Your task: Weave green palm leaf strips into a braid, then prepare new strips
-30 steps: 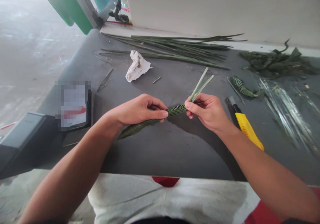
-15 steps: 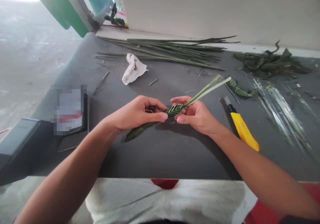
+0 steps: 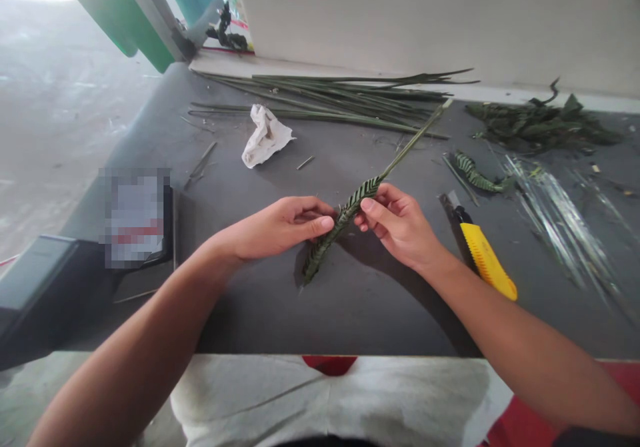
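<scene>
Compared with half a second ago, the braid (image 3: 345,217) has swung from nearly level to a steep diagonal, its loose strips (image 3: 415,142) now together and pointing at the leaf pile (image 3: 345,97). Left hand (image 3: 280,224) and right hand (image 3: 400,224) pinch the dark green, herringbone-plaited braid above the table (image 3: 350,300); a knife (image 3: 483,257) lies beside.

Your two bare arms and a pale top, seen from above.

Your left hand (image 3: 280,226) and right hand (image 3: 400,224) are ungloved, with no rings, watch or bracelet showing on either. Both forearms are uncovered right to the bottom corners of the picture, so no sleeve reaches them. You wear a light greyish-white shirt (image 3: 330,400), creased and softly folded across the front. A patch of red fabric (image 3: 331,364) shows at its upper edge, and more red appears low at your right side.
</scene>
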Tool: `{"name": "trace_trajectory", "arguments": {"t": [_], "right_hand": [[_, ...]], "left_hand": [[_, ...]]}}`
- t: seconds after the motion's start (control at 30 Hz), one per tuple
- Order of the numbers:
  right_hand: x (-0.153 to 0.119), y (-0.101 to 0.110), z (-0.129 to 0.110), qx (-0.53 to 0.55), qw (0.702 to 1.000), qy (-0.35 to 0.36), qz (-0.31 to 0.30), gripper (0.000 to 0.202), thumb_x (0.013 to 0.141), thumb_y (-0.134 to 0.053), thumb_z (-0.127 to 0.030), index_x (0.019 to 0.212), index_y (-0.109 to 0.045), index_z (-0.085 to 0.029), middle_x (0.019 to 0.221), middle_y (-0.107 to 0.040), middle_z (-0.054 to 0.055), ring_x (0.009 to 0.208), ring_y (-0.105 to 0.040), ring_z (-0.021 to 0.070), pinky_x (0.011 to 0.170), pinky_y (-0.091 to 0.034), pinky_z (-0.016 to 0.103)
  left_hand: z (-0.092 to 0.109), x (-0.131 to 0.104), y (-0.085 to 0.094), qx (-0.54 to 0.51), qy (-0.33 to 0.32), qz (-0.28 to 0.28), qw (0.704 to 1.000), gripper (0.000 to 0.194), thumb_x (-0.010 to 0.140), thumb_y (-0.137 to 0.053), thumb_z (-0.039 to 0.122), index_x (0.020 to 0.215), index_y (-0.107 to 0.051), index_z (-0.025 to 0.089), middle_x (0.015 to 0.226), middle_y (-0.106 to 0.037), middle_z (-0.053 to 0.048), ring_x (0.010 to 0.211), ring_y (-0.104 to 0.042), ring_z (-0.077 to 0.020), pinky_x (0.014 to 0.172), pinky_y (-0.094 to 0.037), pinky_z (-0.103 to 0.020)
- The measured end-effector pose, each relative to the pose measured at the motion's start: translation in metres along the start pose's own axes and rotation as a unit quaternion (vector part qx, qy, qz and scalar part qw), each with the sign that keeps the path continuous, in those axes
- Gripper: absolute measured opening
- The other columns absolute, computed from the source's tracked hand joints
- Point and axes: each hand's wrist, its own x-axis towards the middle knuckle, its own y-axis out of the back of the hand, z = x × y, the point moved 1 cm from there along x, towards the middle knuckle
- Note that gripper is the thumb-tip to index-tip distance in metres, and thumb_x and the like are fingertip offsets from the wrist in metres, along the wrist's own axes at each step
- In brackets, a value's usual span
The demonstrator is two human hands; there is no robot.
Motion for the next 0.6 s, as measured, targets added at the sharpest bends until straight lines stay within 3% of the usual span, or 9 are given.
{"name": "trace_trajectory", "arguments": {"t": [0.13, 0.27, 0.37, 0.47, 0.6], "right_hand": [[0.0019, -0.001, -0.0011, 0.031, 0.999, 0.009, 0.032, 0.03, 0.07, -0.09, -0.035, 0.082, -0.065, -0.023, 0.074, -0.069, -0.006, 0.065, -0.068, 0.0082, 0.061, -0.057, 0.019], [0.0023, -0.0015, -0.0016, 0.059, 0.997, 0.01, 0.045, 0.03, 0.068, -0.091, -0.033, 0.082, -0.067, -0.025, 0.076, -0.07, -0.007, 0.067, -0.069, 0.0073, 0.064, -0.057, 0.018], [0.0011, -0.0022, -0.0019, 0.06, 0.998, 0.005, 0.03, 0.027, 0.071, -0.09, -0.032, 0.082, -0.067, -0.024, 0.074, -0.067, -0.006, 0.066, -0.066, 0.0066, 0.059, -0.054, 0.016], [-0.0011, -0.0033, -0.0019, 0.038, 0.999, 0.009, 0.007, 0.025, 0.074, -0.088, -0.032, 0.084, -0.067, -0.023, 0.072, -0.061, -0.006, 0.063, -0.059, 0.0065, 0.05, -0.047, 0.016], [-0.0042, -0.0035, 0.0015, -0.057, 0.998, -0.015, -0.022, 0.039, 0.069, -0.091, -0.033, 0.1, -0.071, -0.022, 0.083, -0.065, -0.002, 0.057, -0.051, 0.0069, 0.041, -0.04, 0.019]], "left_hand": [[-0.001, 0.0011, -0.001, -0.006, 0.009, 0.016, 1.0, 0.05, 0.091, -0.066, 0.047, 0.127, -0.062, 0.013, 0.117, -0.073, -0.009, 0.105, -0.067, -0.0198, 0.091, -0.052, -0.029], [0.0006, 0.0004, -0.0043, 0.001, 0.016, 0.015, 1.0, 0.045, 0.09, -0.066, 0.048, 0.117, -0.068, 0.013, 0.105, -0.077, -0.007, 0.093, -0.069, -0.0187, 0.078, -0.052, -0.025], [0.0008, 0.0001, -0.0062, -0.002, 0.016, 0.005, 1.0, 0.038, 0.09, -0.066, 0.048, 0.105, -0.072, 0.014, 0.098, -0.078, -0.006, 0.083, -0.069, -0.0162, 0.069, -0.049, -0.022], [0.0006, 0.0007, -0.0072, -0.026, 0.01, 0.006, 1.0, 0.032, 0.089, -0.069, 0.044, 0.102, -0.072, 0.015, 0.096, -0.079, -0.005, 0.083, -0.069, -0.0142, 0.07, -0.048, -0.02], [0.0022, 0.0009, -0.0078, -0.039, 0.012, 0.018, 0.999, 0.029, 0.089, -0.07, 0.041, 0.102, -0.072, 0.015, 0.093, -0.079, -0.004, 0.081, -0.069, -0.0129, 0.069, -0.048, -0.019]]}}
